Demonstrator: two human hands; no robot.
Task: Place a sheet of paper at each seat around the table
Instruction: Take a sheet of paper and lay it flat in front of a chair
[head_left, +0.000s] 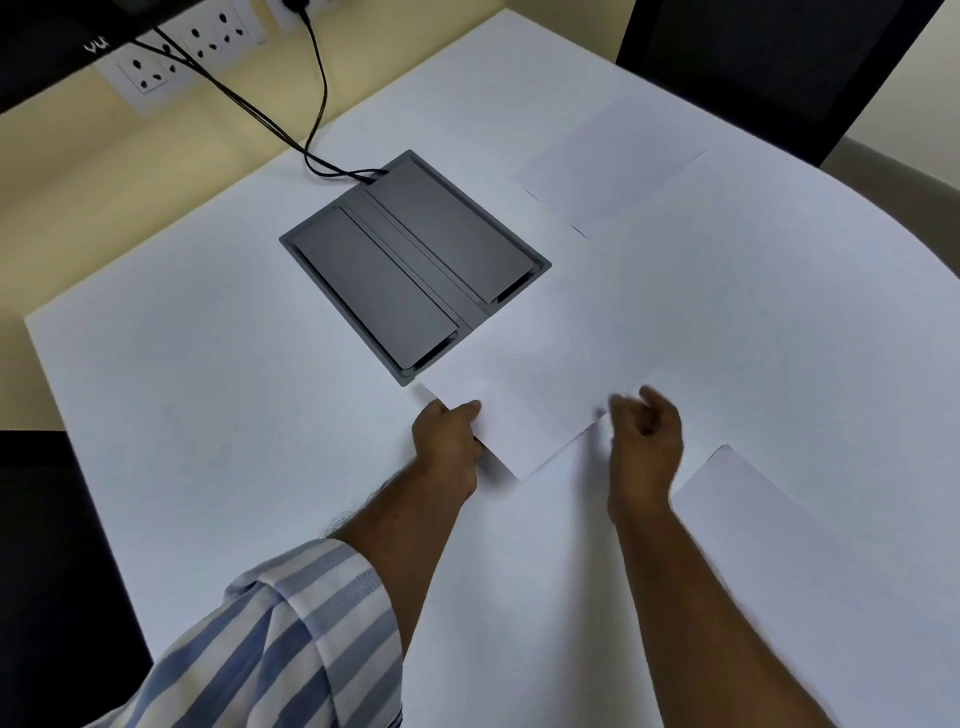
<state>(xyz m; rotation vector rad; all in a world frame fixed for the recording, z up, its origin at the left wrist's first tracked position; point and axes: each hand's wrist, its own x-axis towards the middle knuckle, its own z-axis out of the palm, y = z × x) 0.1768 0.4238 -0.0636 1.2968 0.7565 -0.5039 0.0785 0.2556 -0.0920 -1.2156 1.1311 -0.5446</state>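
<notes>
On the white table my left hand pinches the near left corner of a white sheet of paper, which is lifted slightly and covers one corner of the grey box. My right hand is blurred beside the sheet's near right edge, its fingers curled and apart with nothing in them. A second sheet lies flat at the far side in front of a dark chair. A third sheet lies at the near right.
A grey cable box with two lids is set into the table's middle, and black cables run from it to wall sockets. Another dark chair stands at the left edge. The table's right edge is curved.
</notes>
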